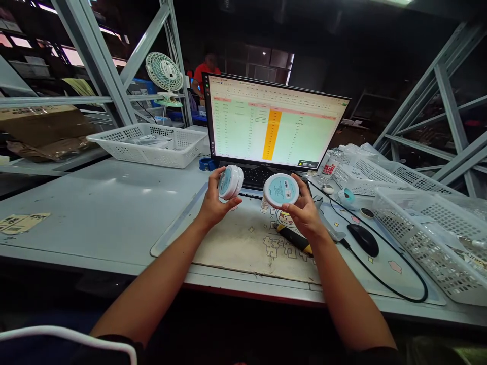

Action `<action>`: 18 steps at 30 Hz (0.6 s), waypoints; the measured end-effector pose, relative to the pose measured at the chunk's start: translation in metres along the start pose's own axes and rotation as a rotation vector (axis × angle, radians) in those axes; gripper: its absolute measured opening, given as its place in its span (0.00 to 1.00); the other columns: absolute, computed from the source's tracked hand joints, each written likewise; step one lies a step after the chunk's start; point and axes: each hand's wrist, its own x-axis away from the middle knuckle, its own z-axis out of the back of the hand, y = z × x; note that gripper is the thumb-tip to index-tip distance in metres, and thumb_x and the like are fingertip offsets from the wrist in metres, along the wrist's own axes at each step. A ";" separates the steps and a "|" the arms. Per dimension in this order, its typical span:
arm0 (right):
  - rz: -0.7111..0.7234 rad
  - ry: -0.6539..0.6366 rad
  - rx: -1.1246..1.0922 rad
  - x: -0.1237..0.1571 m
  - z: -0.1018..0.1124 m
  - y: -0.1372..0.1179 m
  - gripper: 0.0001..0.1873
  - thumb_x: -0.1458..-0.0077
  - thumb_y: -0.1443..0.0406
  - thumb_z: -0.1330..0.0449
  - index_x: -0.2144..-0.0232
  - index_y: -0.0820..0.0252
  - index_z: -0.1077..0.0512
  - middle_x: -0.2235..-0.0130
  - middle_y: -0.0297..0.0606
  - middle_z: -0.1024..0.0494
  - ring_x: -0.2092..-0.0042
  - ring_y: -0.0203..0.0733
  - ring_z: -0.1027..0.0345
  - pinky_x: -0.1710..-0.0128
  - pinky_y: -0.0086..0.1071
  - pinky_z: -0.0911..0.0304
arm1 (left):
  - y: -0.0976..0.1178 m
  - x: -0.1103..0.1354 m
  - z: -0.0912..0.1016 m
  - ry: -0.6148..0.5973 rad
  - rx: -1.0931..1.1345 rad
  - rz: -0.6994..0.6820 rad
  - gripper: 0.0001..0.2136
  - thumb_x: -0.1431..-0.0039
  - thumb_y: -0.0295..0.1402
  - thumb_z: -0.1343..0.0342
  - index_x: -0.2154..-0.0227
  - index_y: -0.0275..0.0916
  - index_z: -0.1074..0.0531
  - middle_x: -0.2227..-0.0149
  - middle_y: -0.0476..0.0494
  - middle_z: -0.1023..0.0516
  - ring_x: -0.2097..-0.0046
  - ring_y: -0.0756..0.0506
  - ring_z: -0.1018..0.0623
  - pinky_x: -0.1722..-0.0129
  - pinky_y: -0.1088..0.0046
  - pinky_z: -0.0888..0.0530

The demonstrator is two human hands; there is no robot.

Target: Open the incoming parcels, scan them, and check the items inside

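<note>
My left hand [216, 201] is closed around a small white round jar [236, 182] with a pale blue label, tilted so its side shows. In my right hand [304, 209] is a second white round jar [281, 190], its flat, blue-labelled face with a barcode turned toward me. Both jars are held above the desk mat, apart from each other, in front of the keyboard [256, 177]. Beneath my right hand lies a yellow-and-black handled tool [293, 239], its far end partly hidden. A grey device [330, 223] with a cable sits just behind my right wrist.
A monitor [243, 129] showing a spreadsheet stands behind the keyboard. White plastic baskets [152, 147] are at the left back and along the right side [429, 238]. A black mouse [362, 240] and looping cable lie at right. A clip fan [165, 73] and a person in orange [207, 68] are beyond.
</note>
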 end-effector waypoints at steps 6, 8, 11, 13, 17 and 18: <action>-0.045 0.027 0.039 0.000 -0.001 -0.002 0.50 0.55 0.57 0.20 0.35 0.44 0.38 0.47 0.38 0.24 0.60 0.42 0.27 0.68 0.34 0.24 | -0.004 0.002 0.000 -0.057 0.124 0.009 0.50 0.48 0.71 0.40 0.31 0.46 0.43 0.39 0.31 0.29 0.41 0.33 0.24 0.46 0.57 0.23; -0.046 0.033 0.040 0.000 -0.001 -0.002 0.48 0.56 0.57 0.20 0.37 0.46 0.37 0.50 0.37 0.23 0.65 0.39 0.30 0.72 0.32 0.28 | -0.003 0.002 0.000 -0.062 0.146 -0.003 0.50 0.48 0.73 0.43 0.31 0.46 0.42 0.40 0.31 0.28 0.43 0.34 0.23 0.49 0.58 0.23; -0.057 0.035 0.077 0.000 0.001 -0.001 0.47 0.56 0.54 0.19 0.39 0.48 0.37 0.54 0.35 0.22 0.71 0.34 0.34 0.76 0.30 0.33 | -0.002 0.002 0.000 -0.077 0.172 -0.008 0.49 0.47 0.74 0.46 0.32 0.45 0.42 0.41 0.31 0.27 0.44 0.35 0.23 0.51 0.60 0.23; -0.068 0.045 0.118 -0.001 0.002 0.001 0.47 0.56 0.53 0.19 0.39 0.49 0.38 0.57 0.34 0.22 0.73 0.33 0.36 0.77 0.29 0.36 | -0.001 0.002 0.000 -0.091 0.184 0.014 0.49 0.47 0.73 0.45 0.32 0.44 0.42 0.41 0.31 0.27 0.44 0.35 0.23 0.51 0.60 0.23; -0.162 0.041 0.178 0.000 -0.008 0.017 0.49 0.58 0.54 0.18 0.40 0.49 0.39 0.57 0.34 0.21 0.72 0.36 0.31 0.78 0.28 0.35 | 0.006 0.003 -0.001 -0.136 0.115 0.048 0.48 0.48 0.67 0.35 0.32 0.44 0.41 0.38 0.32 0.29 0.38 0.33 0.26 0.42 0.56 0.26; -0.200 0.030 0.165 0.002 -0.013 0.023 0.51 0.60 0.53 0.18 0.40 0.48 0.40 0.56 0.35 0.20 0.70 0.38 0.28 0.77 0.29 0.33 | 0.009 0.003 -0.002 -0.170 0.088 0.044 0.48 0.48 0.64 0.33 0.32 0.43 0.40 0.37 0.33 0.30 0.37 0.32 0.27 0.39 0.54 0.27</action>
